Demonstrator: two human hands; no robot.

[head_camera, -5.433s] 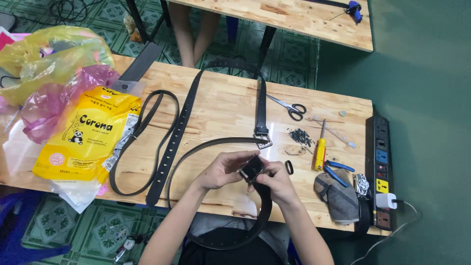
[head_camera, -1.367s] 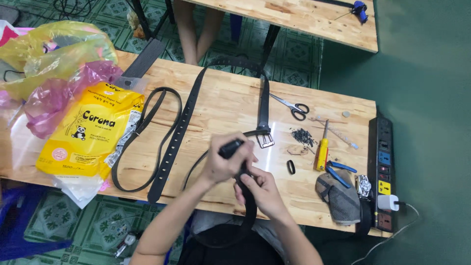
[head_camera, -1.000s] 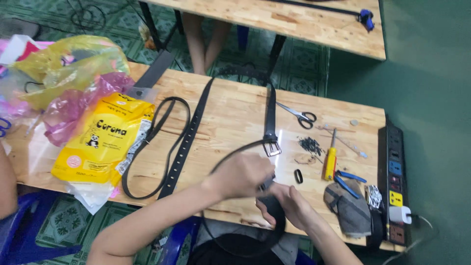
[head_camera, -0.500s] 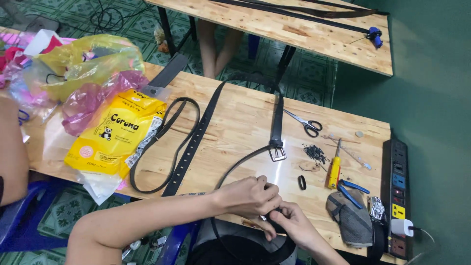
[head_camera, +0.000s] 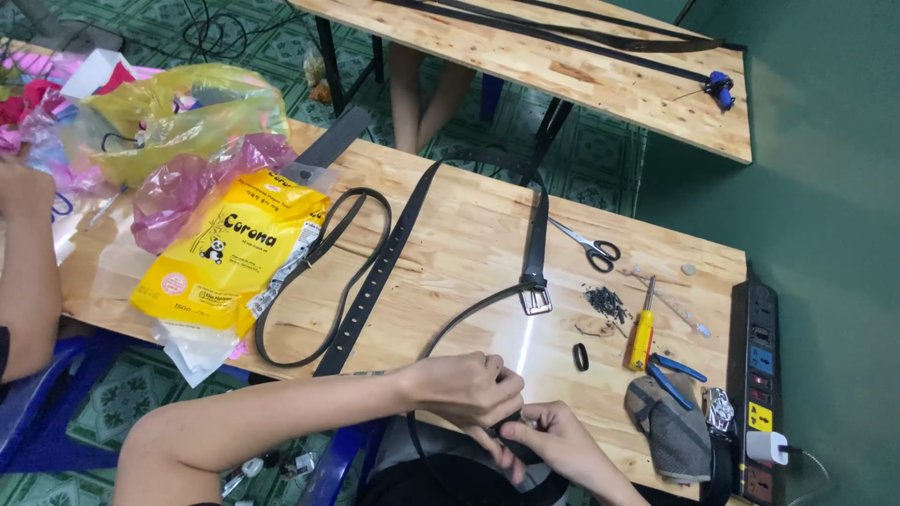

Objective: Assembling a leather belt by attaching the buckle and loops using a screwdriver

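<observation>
My left hand and my right hand meet at the near edge of the wooden table, both closed on the end of a black belt that curves up toward a silver buckle. What sits between my fingers is mostly hidden. A second black belt lies flat across the table to the left. A small black loop rests just right of my hands.
Scissors, a yellow-handled screwdriver, blue pliers and a pile of small dark screws lie at the right. A power strip lines the right edge. Yellow and pink plastic bags crowd the left. Another person's arm is far left.
My hands with the belt end have dropped from above the table to its near edge. The view has swung left and up, bringing another person's arm into sight.
</observation>
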